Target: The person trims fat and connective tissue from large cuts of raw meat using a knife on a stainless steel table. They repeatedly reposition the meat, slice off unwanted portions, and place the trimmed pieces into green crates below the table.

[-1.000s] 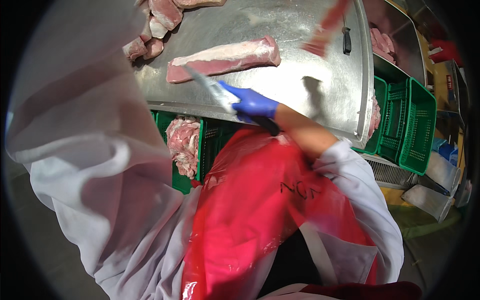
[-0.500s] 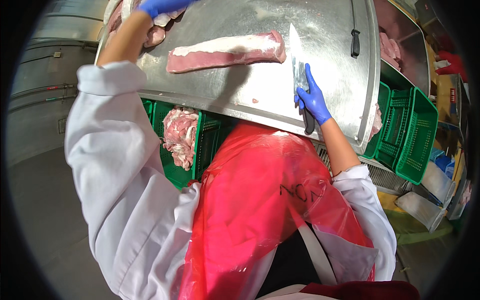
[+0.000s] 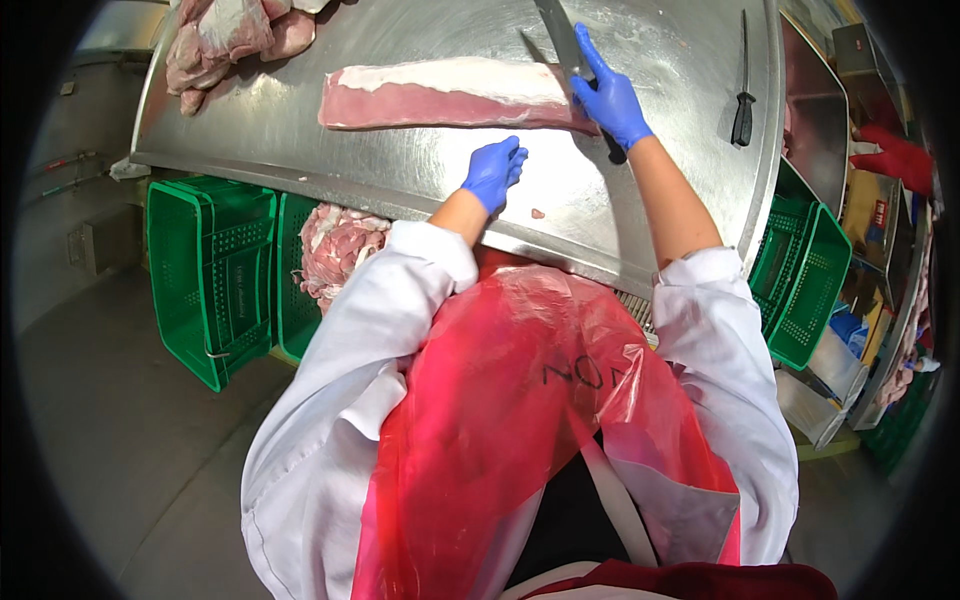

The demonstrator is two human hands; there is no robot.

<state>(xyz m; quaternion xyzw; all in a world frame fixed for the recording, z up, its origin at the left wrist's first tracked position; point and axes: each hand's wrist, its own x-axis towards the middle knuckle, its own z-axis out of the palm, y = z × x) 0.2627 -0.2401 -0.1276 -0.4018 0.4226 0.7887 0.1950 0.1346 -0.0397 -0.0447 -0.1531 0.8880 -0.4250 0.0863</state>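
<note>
Long meat piece (image 3: 440,103): lies across the bench (image 3: 690,90) in front of me, white fat along its far side, pink flesh nearer me.
Right hand (image 3: 612,105): my grip is wrapped round the knife (image 3: 560,35) by its dark handle, over the meat's right end; whether it touches, I cannot tell.
Left hand (image 3: 493,172): fingers curled, just short of the meat's near edge; nothing shows in them, and how tightly they close I cannot tell.
Knife: points away, tip out of view; I'd steady the meat firmly, fingers well clear of the edge.
Scrap (image 3: 538,213): small, near my bench edge, hardly in the way.
Meat pile (image 3: 235,35): far left, well apart.
Black-handled tool (image 3: 742,120): lies right, leaving elbow room.
</note>
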